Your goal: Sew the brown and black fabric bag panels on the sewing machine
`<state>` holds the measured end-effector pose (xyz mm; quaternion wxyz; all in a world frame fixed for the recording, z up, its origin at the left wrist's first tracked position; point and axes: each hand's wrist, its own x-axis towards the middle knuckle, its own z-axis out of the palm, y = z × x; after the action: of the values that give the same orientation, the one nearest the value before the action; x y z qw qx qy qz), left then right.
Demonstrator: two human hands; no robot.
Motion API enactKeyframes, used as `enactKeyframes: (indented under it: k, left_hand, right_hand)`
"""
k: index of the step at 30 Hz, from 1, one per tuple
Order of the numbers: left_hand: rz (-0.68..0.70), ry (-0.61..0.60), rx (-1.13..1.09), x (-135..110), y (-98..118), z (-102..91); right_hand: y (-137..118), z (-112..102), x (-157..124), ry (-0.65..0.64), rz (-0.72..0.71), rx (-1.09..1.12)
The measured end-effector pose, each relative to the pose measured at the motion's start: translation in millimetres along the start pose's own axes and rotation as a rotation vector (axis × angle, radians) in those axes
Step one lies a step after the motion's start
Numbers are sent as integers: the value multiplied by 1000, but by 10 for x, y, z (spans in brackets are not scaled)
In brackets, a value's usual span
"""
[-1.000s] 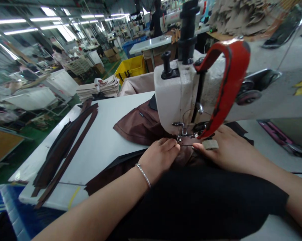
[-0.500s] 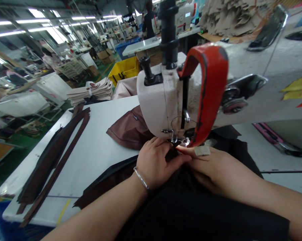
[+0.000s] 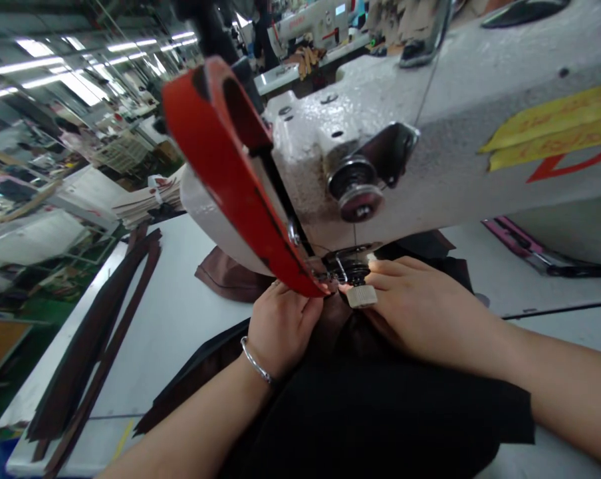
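Observation:
My left hand (image 3: 279, 326), with a silver bangle on the wrist, pinches dark brown fabric (image 3: 343, 322) just left of the needle area of a white sewing machine (image 3: 405, 140). My right hand (image 3: 425, 313) lies on the same fabric to the right, thumb wearing a beige taped guard, fingers closed on the cloth close under the presser foot (image 3: 348, 269). A red guard (image 3: 231, 173) arches over the needle and hides part of it. Black cloth (image 3: 380, 419) spreads toward me.
Long brown strips (image 3: 96, 352) lie along the left side of the white table (image 3: 181, 313). A stack of beige pieces (image 3: 148, 199) sits at the far table edge. Other tables, machines and a person stand in the background.
The view has swung left and closer, so the machine head now fills the upper frame. Both hands have stayed at the needle, pressed nearer together on the fabric.

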<state>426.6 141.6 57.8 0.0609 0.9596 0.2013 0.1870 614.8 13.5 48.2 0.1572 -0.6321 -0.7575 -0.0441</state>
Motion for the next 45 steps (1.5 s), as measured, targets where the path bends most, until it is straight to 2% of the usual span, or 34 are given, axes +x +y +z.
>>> enactKeyframes:
  k: [6,9,12,16,19,22,25,29,33,35,39,41,45]
  left_hand:
    - [-12,-35,65,21,-9,-24]
    - [78,-13,91,3,-5,11]
    - [187,59,129,-21,-9,76]
    - [246,114,145,-23,-10,114]
    - [284,117,157,-15,-8,108]
    - [289,131,176,-24,-22,120]
    - [290,125,182,-44,-47,144]
    - [283,75,189,-63,-66,149]
    - [292,55,205,-46,-56,120]
    - [333,70,232,-23,-44,101]
    - [392,100,261,8,-28,81]
    - [385,89,256,6,-30,85]
    - [370,84,236,-7,-33,99]
  right_hand:
    - [53,-36,38,-49,44,-34]
    - [93,-8,7,-26,27,37]
    - [128,17,-18,8,24,120]
    - [146,-12,-7,15,45,185]
    - [140,-62,17,39,130,341]
    - [138,-81,54,72,290,436]
    - [150,-60,104,-1,414,309]
    - [166,-42,159,-108,453,186]
    - [175,-41,150,-92,448,158]
    - [181,-41,118,-44,409,221]
    - [183,-36,57,70,142,545]
    - [181,-23,53,72,79,579]
    - [172,5,102,51,354,361]
